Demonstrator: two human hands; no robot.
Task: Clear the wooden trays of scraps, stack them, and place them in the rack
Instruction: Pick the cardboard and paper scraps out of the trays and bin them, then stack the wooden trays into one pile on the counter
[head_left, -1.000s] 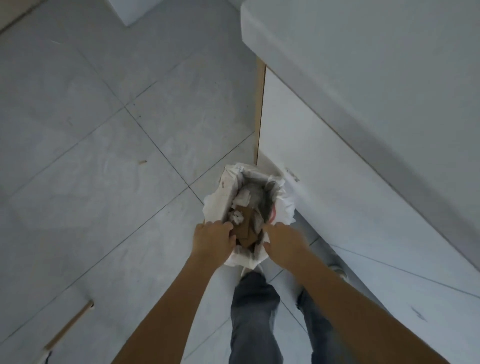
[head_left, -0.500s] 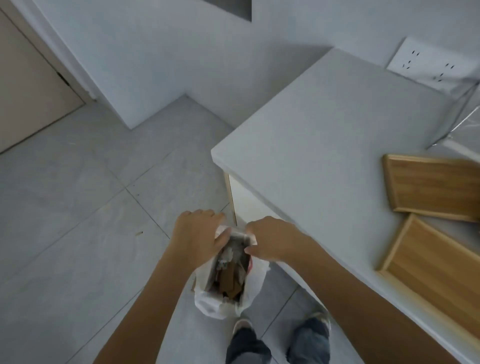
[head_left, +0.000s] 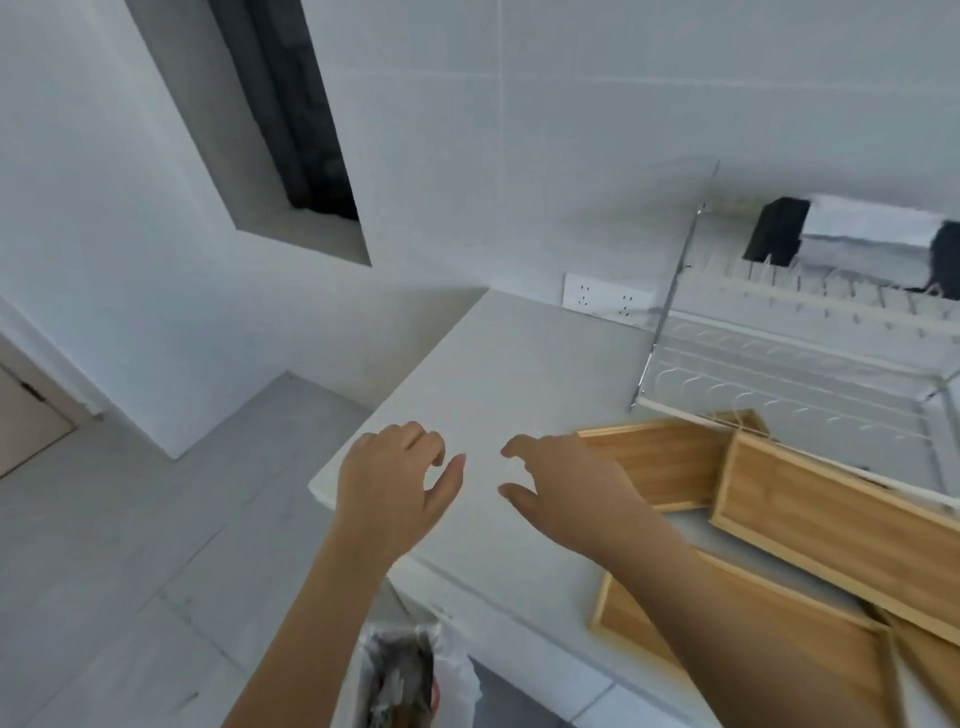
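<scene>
Both of our hands had let go of the lined bin's bag since the earlier frame and risen over the desk (head_left: 519, 374), while our view lifted from the floor toward the wall. We held our left hand (head_left: 392, 483) above the desk's near-left corner, its fingers (head_left: 423, 441) loosely curled and spread, gripping nothing. We held our right hand (head_left: 569, 491) just beside it, toward the trays, thumb and fingers apart and likewise empty. Three wooden trays lay on the desk to the right of that hand: the far tray (head_left: 665, 462), partly behind our right hand; the middle tray (head_left: 836, 525), resting tilted with one end over the far tray and the other over the near one; and the near tray (head_left: 810, 649), partly covered by our right forearm. We saw no scraps in them. Behind the trays, against the wall, stood the wire rack (head_left: 789, 364), with a wall socket (head_left: 605, 304) to its left. Below the desk's front edge sat the bin (head_left: 410, 675), with scraps inside its white bag.
</scene>
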